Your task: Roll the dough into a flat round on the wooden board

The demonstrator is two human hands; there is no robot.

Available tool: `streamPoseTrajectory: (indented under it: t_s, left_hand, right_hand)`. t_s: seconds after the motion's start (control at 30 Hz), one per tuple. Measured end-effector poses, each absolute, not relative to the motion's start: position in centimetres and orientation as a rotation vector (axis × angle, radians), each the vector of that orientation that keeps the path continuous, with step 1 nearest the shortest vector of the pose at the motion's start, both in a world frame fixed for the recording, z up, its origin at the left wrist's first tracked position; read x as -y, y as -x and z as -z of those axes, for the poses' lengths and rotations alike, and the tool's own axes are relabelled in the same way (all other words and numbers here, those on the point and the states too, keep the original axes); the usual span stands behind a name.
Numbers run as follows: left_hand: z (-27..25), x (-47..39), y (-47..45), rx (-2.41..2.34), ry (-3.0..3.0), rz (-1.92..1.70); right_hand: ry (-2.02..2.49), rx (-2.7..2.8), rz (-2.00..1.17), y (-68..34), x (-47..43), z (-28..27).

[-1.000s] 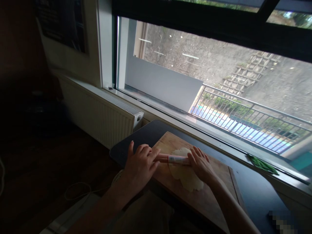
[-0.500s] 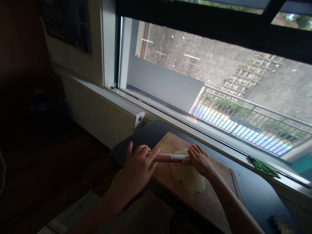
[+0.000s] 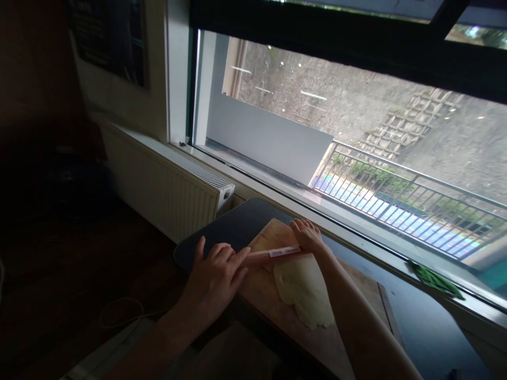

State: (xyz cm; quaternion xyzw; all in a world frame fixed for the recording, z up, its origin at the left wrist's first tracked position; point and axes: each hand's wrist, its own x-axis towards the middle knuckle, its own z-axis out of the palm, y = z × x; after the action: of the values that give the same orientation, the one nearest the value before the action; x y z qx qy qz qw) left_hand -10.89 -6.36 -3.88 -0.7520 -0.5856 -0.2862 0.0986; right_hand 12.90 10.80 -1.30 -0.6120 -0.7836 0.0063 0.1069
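Note:
A pale wooden rolling pin (image 3: 259, 257) with a red and white label lies across the far edge of a flattened sheet of dough (image 3: 304, 293). My left hand (image 3: 216, 272) is on the pin's left end, its thumb raised and its fingers along the wood. At the other end, my right hand (image 3: 309, 236) rests over the pin with fingers stretched forward. Beneath the dough is a wooden board (image 3: 273, 311). The dough has an uneven, lobed near edge, and my right forearm covers part of its right side.
The board lies on a dark table (image 3: 428, 322) with rounded corners, against a window sill. A green cloth (image 3: 435, 279) lies on the sill at right. A white radiator (image 3: 170, 184) stands to the left, and a pale cable (image 3: 121, 301) loops low at left.
The rolling pin has moved away from me and left, to the dough's far edge, with both hands on it. Its label has turned, and more of the dough shows.

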Motion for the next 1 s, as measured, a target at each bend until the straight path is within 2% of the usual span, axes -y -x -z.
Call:
streamPoseTrajectory:
  t_s: [0.2,0.43,0.53,0.83,1.0]
  left_hand:
    - [3.8,6.8,11.0,1.735,2.215,0.874]
    - [2.0,8.4,9.0,1.677,2.278,1.029]
    - [1.7,8.5,8.7,1.656,2.283,1.052]
    - [2.5,6.8,9.6,1.682,2.236,0.921]
    - [2.9,6.9,10.5,1.707,2.227,0.892]
  right_hand:
    - [1.835,2.364,-0.069,-13.6,-9.5,1.0]
    - [1.91,2.38,-0.034,-19.0,1.9,1.8]
    - [1.919,2.35,-0.032,-20.2,4.1,2.5]
    - [1.959,2.261,-0.095,-14.7,-8.2,0.6]
    - [1.945,2.255,-0.105,-14.7,-6.1,0.5]
